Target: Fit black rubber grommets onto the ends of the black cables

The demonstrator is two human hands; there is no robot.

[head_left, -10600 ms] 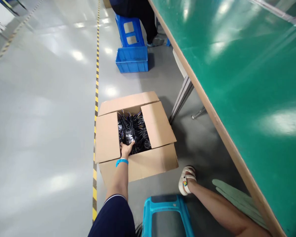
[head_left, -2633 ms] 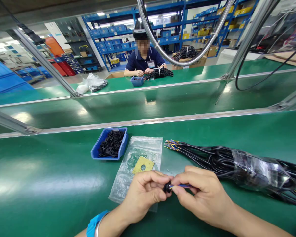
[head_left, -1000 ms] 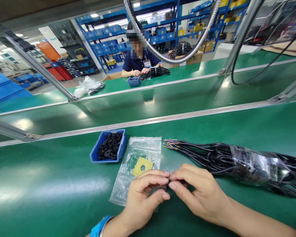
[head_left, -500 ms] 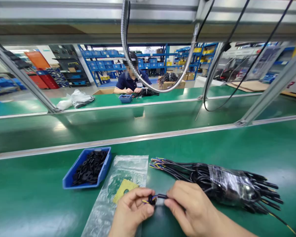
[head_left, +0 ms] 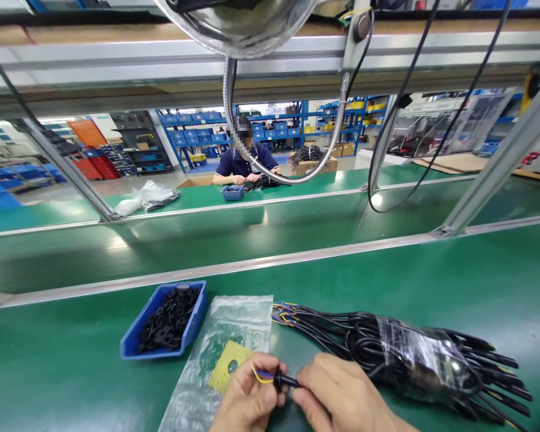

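My left hand [head_left: 251, 393] pinches a small black rubber grommet [head_left: 278, 380] between thumb and fingers. My right hand [head_left: 344, 390] is closed on a black cable [head_left: 291, 381], whose sheath now meets the grommet. Out of the grommet's left side stick thin yellow and blue wires [head_left: 261, 375], over my left palm. Beneath and left of my left hand lies a clear plastic bag [head_left: 198, 384] with a yellow square piece with a hole [head_left: 222, 367] on it or in it. A bundle of black cables [head_left: 364, 336], wrapped in clear film, lies beyond my right hand.
A blue bin [head_left: 130, 346] of small black parts stands on the green bench [head_left: 58, 366] at left. A metal rail [head_left: 234, 264] crosses behind. Overhead hang a lamp [head_left: 238, 27] and a flexible metal conduit [head_left: 337, 129]. Across the benches a person [head_left: 267, 155] sits working.
The cable has moved left into the grommet: its sheath now reaches it, and more wire shows on the left side. My hands are closer together. The view has tilted up slightly.
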